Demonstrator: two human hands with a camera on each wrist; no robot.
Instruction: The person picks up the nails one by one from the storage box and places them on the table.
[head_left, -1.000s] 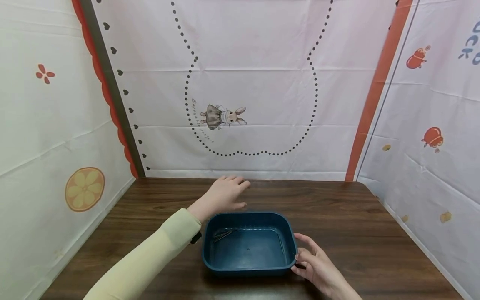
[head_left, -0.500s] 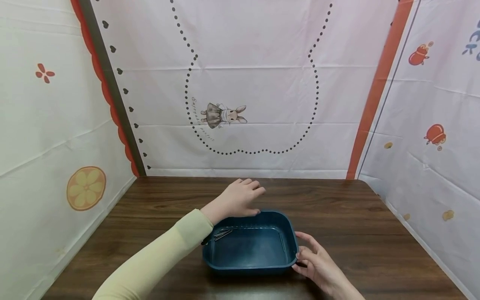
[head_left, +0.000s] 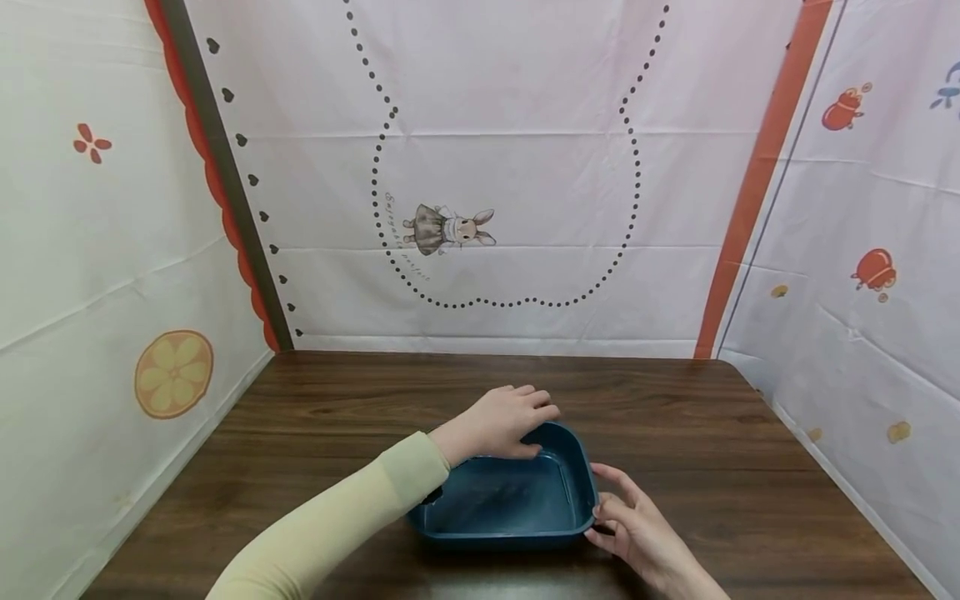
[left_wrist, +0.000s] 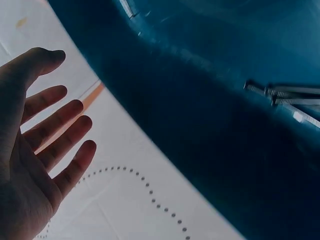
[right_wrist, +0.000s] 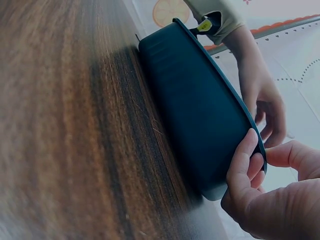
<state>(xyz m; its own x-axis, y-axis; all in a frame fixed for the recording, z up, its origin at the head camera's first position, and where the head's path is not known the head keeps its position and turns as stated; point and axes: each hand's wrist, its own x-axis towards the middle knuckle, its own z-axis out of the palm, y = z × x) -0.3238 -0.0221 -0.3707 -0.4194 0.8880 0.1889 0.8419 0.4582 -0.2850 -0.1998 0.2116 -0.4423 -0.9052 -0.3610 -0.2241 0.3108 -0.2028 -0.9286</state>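
Pinching the rim between thumb and fingers, your right hand (head_left: 637, 533) has the deep-blue, round-cornered rectangular plastic-looking tray (head_left: 495, 535) at the tray's three-to-four o'clock edge. It rests flat on the dark brown wood-grain table (head_left: 750, 467), at six o'clock in the head view.

Expect the tray to handle as light and fairly stiff, with smooth walls that could slide under a fingertip; it does not look fragile. The lip looks like the surest place to take hold, at three and nine o'clock, kept level so that loose contents don't skid.

Slim silvery metal pieces (left_wrist: 287, 95) lie together inside it, at three o'clock in the left wrist view, and one more slim pale piece (left_wrist: 126, 8) shows near eleven o'clock. Judge them rigid, very light and slick, best nipped mid-length between fingertip pads; what they are is too unclear to say.

Your left hand (head_left: 498, 422), its pale yellow sleeve (head_left: 322, 521) coming in from eight o'clock, is over the tray's twelve o'clock side. Its fingers are loosely bent and spread apart, holding nothing; you can't tell whether any part brushes the rim.
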